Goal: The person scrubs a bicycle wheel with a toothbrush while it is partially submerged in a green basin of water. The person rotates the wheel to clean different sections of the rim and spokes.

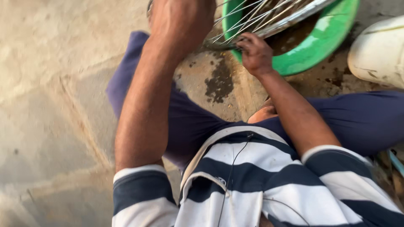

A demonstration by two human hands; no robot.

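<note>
Glossy green plastic round basin (324, 42); shiny thin metal wheel spokes (252, 19); rough, matt, stained concrete floor (50, 84); soft striped navy-and-white cloth shirt (252, 176).

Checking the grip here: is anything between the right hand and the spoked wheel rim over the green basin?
Nothing visible. The right hand rests directly on the wheel rim at the green basin edge, fingers on the metal.

Outdoor bike repair: wheel (269, 17), basin (324, 42)
</note>
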